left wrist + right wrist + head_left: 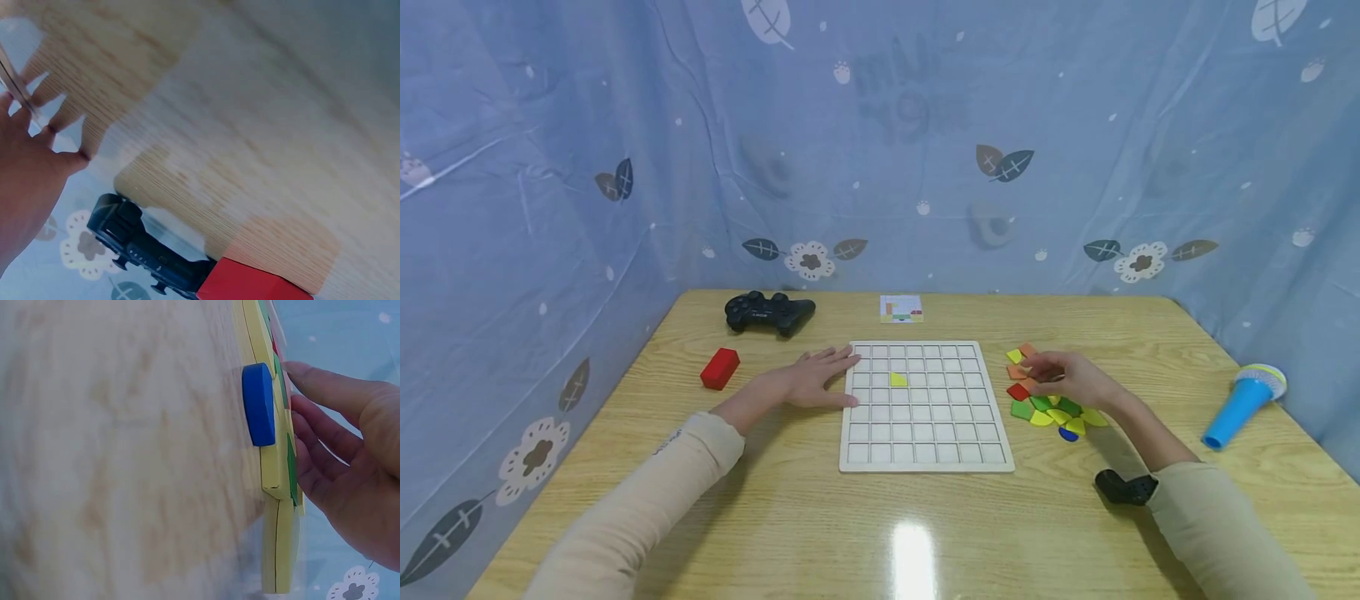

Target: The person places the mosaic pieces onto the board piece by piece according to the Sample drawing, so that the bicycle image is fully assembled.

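Observation:
My left hand point(814, 381) lies with fingers spread at the left edge of a white grid board point(925, 465), fingertips and thumb tip over its rim. A single yellow piece point(898, 380) sits in one of the board's squares. To the right of the board, my right hand point(1070, 379) is over a pile of flat coloured pieces, its thumb and fingers apart around an orange piece point(1028, 384). A red piece point(1018, 392), a green piece point(1021, 409) and several yellow ones lie close by. In the right wrist view a blue piece point(259, 405) stands out at the pile's near side.
Behind the board lies a small pattern card point(901, 309). A black game controller point(769, 313) and a red block point(720, 369) are at the left. On the right are a blue toy microphone point(1243, 407) and a black object point(1124, 487) beside my sleeve. Blue curtains point(880, 167) enclose the table.

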Demonstrator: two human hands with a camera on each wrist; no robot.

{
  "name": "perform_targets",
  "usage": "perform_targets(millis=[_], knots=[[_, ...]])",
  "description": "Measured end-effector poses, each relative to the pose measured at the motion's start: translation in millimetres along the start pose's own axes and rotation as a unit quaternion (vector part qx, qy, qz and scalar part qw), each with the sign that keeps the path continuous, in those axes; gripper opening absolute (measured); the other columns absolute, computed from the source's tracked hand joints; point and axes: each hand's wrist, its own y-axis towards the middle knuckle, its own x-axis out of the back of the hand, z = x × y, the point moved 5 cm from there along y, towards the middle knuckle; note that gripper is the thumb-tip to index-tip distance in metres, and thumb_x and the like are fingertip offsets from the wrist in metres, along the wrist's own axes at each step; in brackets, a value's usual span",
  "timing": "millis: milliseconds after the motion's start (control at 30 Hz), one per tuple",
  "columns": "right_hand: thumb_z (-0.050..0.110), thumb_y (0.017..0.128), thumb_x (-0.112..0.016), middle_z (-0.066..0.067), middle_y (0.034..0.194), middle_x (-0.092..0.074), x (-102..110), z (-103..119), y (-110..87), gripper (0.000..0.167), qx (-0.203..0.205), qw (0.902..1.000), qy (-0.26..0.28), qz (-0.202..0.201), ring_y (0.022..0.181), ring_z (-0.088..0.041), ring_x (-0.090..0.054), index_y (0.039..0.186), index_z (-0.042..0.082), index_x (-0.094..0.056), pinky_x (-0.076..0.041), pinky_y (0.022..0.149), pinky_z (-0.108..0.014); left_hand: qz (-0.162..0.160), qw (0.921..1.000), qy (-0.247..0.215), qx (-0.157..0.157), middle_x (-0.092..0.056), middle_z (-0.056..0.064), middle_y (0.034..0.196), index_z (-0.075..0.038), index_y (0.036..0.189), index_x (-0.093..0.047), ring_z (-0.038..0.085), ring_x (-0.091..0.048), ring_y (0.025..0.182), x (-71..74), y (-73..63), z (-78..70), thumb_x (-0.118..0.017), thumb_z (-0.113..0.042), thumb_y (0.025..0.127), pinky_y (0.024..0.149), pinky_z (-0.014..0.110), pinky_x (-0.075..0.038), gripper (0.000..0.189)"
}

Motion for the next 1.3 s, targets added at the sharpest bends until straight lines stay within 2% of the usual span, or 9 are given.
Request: perform_targets(millis=[467, 600, 800, 900, 1000, 1133, 1300], knots=[[0.004, 0.087, -0.069, -0.012, 0.097, -0.063, 0, -2, 2.8, 0.037, -0.011, 0.9999, -0.007, -0.003, 0.086, -0.025, -0.059, 0.120, -0.008, -0.058, -0.051, 0.065, -0.030, 0.000, 1.0000, 0.000, 0.005, -0.002, 0.006, 0.159, -0.018, 0.155, -0.013, 0.032, -0.004, 0.143, -0.5, -1.3, -0.2, -0.048, -0.063, 0.090, 0.109, 0.059, -0.004, 0.087], [0.004, 0.088, -0.068, -0.014, 0.101, -0.062, 1, -4, 2.4, 0.042, -0.018, 0.9997, -0.009, -0.014, 0.087, -0.025, -0.057, 0.125, -0.009, -0.054, -0.051, 0.065, -0.029, 0.001, 1.0000, 0.001, 0.005, -0.002, 0.005, 0.159, -0.019, 0.155, -0.012, 0.031, -0.003, 0.143, -0.8, -0.8, 0.8, -0.047, -0.065, 0.090, 0.110, 0.059, -0.003, 0.087], [0.007, 0.093, -0.062, -0.015, 0.100, -0.063, 6, -5, 1.4, 0.035, -0.037, 0.9986, -0.007, -0.037, 0.082, -0.024, -0.058, 0.124, -0.010, -0.057, -0.050, 0.064, -0.029, 0.006, 0.9999, 0.004, 0.008, 0.000, 0.004, 0.159, -0.020, 0.155, -0.010, 0.030, -0.003, 0.144, -0.5, -0.9, 1.9, -0.046, -0.066, 0.090, 0.110, 0.058, -0.003, 0.088], [0.013, 0.095, -0.060, -0.018, 0.101, -0.065, 8, -3, 2.2, 0.037, -0.058, 0.9972, 0.018, -0.044, 0.082, -0.026, -0.063, 0.125, -0.010, -0.057, -0.053, 0.065, -0.032, 0.005, 0.9999, 0.005, 0.009, 0.000, 0.004, 0.159, -0.020, 0.155, -0.010, 0.030, -0.003, 0.144, -0.2, -0.8, 2.0, -0.046, -0.066, 0.090, 0.110, 0.058, -0.004, 0.088], [0.018, 0.096, -0.060, -0.023, 0.110, -0.064, 9, 0, 4.4, 0.043, -0.070, 0.9959, 0.033, -0.047, 0.090, -0.030, -0.065, 0.127, -0.010, -0.055, -0.055, 0.070, -0.034, 0.005, 0.9999, 0.008, 0.010, 0.000, 0.003, 0.159, -0.021, 0.155, -0.010, 0.029, -0.003, 0.144, 0.0, -0.8, 1.7, -0.045, -0.067, 0.090, 0.110, 0.057, -0.004, 0.087], [0.018, 0.096, -0.061, -0.027, 0.119, -0.060, 5, 4, 9.4, 0.045, -0.084, 0.9933, 0.068, -0.041, 0.100, -0.032, -0.063, 0.130, -0.009, -0.053, -0.055, 0.076, -0.034, 0.009, 0.9999, 0.007, 0.011, 0.000, 0.003, 0.159, -0.021, 0.155, -0.010, 0.029, -0.002, 0.144, -0.6, -1.1, 1.3, -0.045, -0.067, 0.090, 0.111, 0.057, -0.004, 0.087], [0.014, 0.096, -0.059, -0.025, 0.120, -0.060, -2, 11, 18.2, 0.045, -0.095, 0.9851, 0.142, -0.020, 0.100, -0.029, -0.065, 0.133, -0.010, -0.050, -0.054, 0.081, -0.034, 0.005, 0.9999, 0.004, 0.013, 0.001, 0.001, 0.159, -0.024, 0.155, -0.009, 0.027, -0.001, 0.144, -5.5, 3.9, 9.2, -0.043, -0.072, 0.087, 0.111, 0.056, -0.003, 0.090]])
